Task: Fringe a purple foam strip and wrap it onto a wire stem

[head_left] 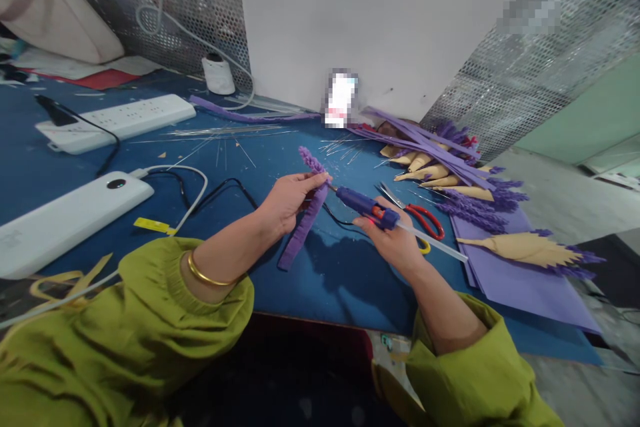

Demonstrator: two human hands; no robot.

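Note:
My left hand [293, 199] pinches a purple flower stem [313, 160] whose fringed tip points up and left. From the pinch a purple strip [303, 230] hangs down toward the front of the blue table. My right hand [393, 237] is wrapped round a blue glue gun [363, 202], with a clear glue stick [435, 243] poking out of its rear. The gun's nozzle is at the flower stem, beside my left fingertips; whether they touch is hard to tell. Red-handled scissors [424, 217] lie just beyond my right hand.
Purple flowers wrapped in tan paper [430, 170] and purple sheets [530, 287] lie at the right. Thin wires [225, 130] are at the back, near a blurred phone [341, 100]. A power strip [125, 121], a white power bank [70, 220] and cables occupy the left.

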